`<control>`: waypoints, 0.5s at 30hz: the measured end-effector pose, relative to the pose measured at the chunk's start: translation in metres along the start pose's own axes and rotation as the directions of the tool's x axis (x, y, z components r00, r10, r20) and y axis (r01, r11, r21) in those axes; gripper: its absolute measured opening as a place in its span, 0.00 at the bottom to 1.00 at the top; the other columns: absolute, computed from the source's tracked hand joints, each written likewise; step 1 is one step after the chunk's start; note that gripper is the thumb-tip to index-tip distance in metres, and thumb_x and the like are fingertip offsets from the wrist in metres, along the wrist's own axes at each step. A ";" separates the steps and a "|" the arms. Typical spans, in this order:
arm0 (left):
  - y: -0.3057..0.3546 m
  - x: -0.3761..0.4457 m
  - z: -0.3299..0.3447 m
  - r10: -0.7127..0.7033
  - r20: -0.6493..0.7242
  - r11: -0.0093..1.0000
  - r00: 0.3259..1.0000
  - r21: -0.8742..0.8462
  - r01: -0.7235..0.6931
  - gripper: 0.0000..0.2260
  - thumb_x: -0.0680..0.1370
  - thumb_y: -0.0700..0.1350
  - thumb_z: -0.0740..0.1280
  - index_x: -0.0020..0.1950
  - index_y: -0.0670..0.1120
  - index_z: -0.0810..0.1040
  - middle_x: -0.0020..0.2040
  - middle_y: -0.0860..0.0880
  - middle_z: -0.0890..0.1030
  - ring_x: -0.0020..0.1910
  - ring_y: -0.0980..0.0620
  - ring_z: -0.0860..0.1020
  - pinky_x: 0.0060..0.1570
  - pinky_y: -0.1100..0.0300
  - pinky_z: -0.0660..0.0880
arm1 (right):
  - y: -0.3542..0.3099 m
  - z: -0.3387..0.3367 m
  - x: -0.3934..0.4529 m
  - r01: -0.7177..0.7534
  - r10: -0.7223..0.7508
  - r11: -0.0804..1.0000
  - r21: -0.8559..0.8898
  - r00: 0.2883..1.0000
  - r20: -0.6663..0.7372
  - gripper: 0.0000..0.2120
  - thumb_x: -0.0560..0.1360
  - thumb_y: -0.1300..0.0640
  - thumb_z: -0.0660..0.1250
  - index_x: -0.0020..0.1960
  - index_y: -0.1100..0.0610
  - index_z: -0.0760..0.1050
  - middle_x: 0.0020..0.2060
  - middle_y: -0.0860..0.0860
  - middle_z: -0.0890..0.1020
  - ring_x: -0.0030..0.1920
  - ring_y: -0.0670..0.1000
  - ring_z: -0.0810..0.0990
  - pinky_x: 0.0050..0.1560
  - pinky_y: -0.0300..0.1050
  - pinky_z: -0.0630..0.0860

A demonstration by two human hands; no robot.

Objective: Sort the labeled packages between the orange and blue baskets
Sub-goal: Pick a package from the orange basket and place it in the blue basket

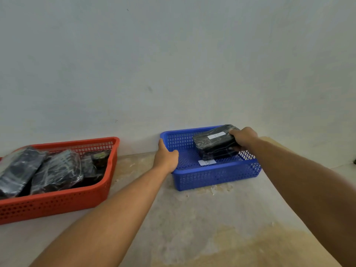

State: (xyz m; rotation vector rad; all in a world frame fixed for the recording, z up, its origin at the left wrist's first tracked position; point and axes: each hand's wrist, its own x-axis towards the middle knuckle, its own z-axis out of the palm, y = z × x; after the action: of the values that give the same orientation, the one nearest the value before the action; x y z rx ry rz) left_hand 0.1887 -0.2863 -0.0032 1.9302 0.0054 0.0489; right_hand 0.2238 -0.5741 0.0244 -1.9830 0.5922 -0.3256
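Note:
A blue basket (215,177) stands against the wall at centre right. My left hand (166,158) grips its left rim. My right hand (243,138) holds a black plastic-wrapped package (212,142) with a white label, tilted over the basket's far right side. A white label (207,162) lies on the basket floor. At the left, an orange basket (57,203) holds several black wrapped packages (55,170).
A pale wall (173,64) rises directly behind both baskets. The worn, stained table surface (192,228) stretches toward me between my forearms. The table's right edge (327,166) runs diagonally at the far right.

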 end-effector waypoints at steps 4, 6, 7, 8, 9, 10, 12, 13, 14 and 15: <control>-0.007 0.005 0.002 0.013 -0.028 0.998 1.000 0.061 -0.012 0.32 0.76 0.37 0.57 0.79 0.53 0.54 0.67 0.45 0.75 0.59 0.43 0.76 0.59 0.47 0.75 | 0.001 -0.004 0.006 0.131 -0.164 0.842 -0.523 0.986 -0.018 0.19 0.76 0.44 0.60 0.46 0.61 0.74 0.40 0.58 0.80 0.31 0.56 0.80 0.32 0.47 0.78; -0.008 0.005 0.002 0.016 -0.044 0.997 0.999 0.071 -0.013 0.32 0.77 0.37 0.56 0.79 0.53 0.53 0.69 0.46 0.73 0.61 0.43 0.75 0.60 0.46 0.74 | -0.002 -0.005 0.003 0.166 -0.228 0.683 -0.711 0.974 0.009 0.23 0.77 0.40 0.58 0.54 0.60 0.73 0.43 0.56 0.79 0.38 0.56 0.77 0.39 0.48 0.72; -0.008 0.005 0.002 0.019 -0.046 0.997 0.999 0.072 -0.015 0.31 0.77 0.37 0.56 0.79 0.53 0.53 0.69 0.46 0.74 0.61 0.43 0.75 0.60 0.46 0.74 | -0.005 -0.004 -0.001 0.178 -0.273 0.620 -0.764 0.962 0.002 0.26 0.77 0.38 0.58 0.58 0.60 0.72 0.46 0.56 0.79 0.42 0.58 0.78 0.41 0.49 0.71; -0.009 0.005 0.003 0.023 -0.044 0.997 0.999 0.073 -0.020 0.31 0.77 0.37 0.55 0.79 0.53 0.55 0.68 0.46 0.74 0.60 0.43 0.76 0.59 0.46 0.74 | -0.010 -0.003 -0.005 0.204 -0.341 0.567 -0.798 0.940 -0.002 0.30 0.76 0.34 0.57 0.63 0.60 0.71 0.52 0.58 0.79 0.47 0.60 0.79 0.42 0.50 0.72; -0.009 0.005 0.003 0.028 -0.043 0.997 0.999 0.072 -0.024 0.30 0.77 0.37 0.56 0.78 0.53 0.56 0.67 0.46 0.75 0.59 0.43 0.76 0.59 0.45 0.75 | -0.016 0.000 -0.011 0.259 -0.414 0.523 -0.812 0.910 0.023 0.35 0.76 0.31 0.56 0.67 0.59 0.68 0.58 0.59 0.77 0.53 0.62 0.79 0.44 0.53 0.74; -0.009 0.005 0.003 0.034 -0.043 0.997 0.999 0.071 -0.031 0.30 0.77 0.37 0.56 0.78 0.52 0.57 0.66 0.46 0.76 0.59 0.43 0.77 0.58 0.45 0.75 | -0.023 0.004 -0.017 0.342 -0.463 0.494 -0.799 0.882 0.091 0.39 0.74 0.27 0.55 0.70 0.58 0.66 0.64 0.60 0.74 0.58 0.63 0.78 0.49 0.56 0.76; -0.008 0.005 0.003 0.055 -0.046 0.996 0.997 0.066 -0.052 0.28 0.77 0.36 0.56 0.77 0.51 0.59 0.63 0.46 0.77 0.56 0.44 0.77 0.57 0.46 0.75 | -0.036 0.015 -0.032 0.516 -0.435 0.529 -0.674 0.847 0.307 0.49 0.66 0.20 0.57 0.75 0.53 0.63 0.71 0.58 0.68 0.66 0.63 0.73 0.60 0.61 0.74; -0.009 0.005 0.003 0.064 -0.047 0.996 0.997 0.064 -0.061 0.27 0.77 0.36 0.56 0.76 0.51 0.60 0.62 0.46 0.78 0.55 0.44 0.78 0.57 0.45 0.76 | -0.040 0.020 -0.039 0.559 -0.388 0.538 -0.631 0.829 0.403 0.52 0.63 0.19 0.59 0.76 0.51 0.62 0.72 0.56 0.67 0.68 0.63 0.71 0.63 0.62 0.73; -0.009 0.004 0.003 0.065 -0.045 0.996 0.997 0.063 -0.062 0.27 0.77 0.36 0.56 0.76 0.51 0.60 0.62 0.46 0.78 0.55 0.45 0.78 0.57 0.45 0.75 | -0.041 0.025 -0.044 0.590 -0.349 0.501 -0.634 0.808 0.476 0.52 0.61 0.21 0.63 0.77 0.49 0.61 0.73 0.55 0.66 0.69 0.62 0.70 0.65 0.62 0.72; -0.009 0.004 0.002 0.058 -0.042 0.996 0.997 0.064 -0.055 0.27 0.77 0.36 0.56 0.76 0.50 0.60 0.63 0.45 0.78 0.56 0.44 0.78 0.57 0.45 0.75 | -0.040 0.030 -0.047 0.611 -0.322 0.434 -0.663 0.792 0.519 0.51 0.62 0.24 0.67 0.77 0.48 0.60 0.73 0.54 0.66 0.69 0.62 0.70 0.65 0.62 0.71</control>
State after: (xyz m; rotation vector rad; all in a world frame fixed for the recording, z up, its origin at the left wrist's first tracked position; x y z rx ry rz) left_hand 0.1928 -0.2852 -0.0125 1.9914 -0.0186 0.1298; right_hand 0.2089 -0.5113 0.0466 -3.0461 -0.1377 -0.0322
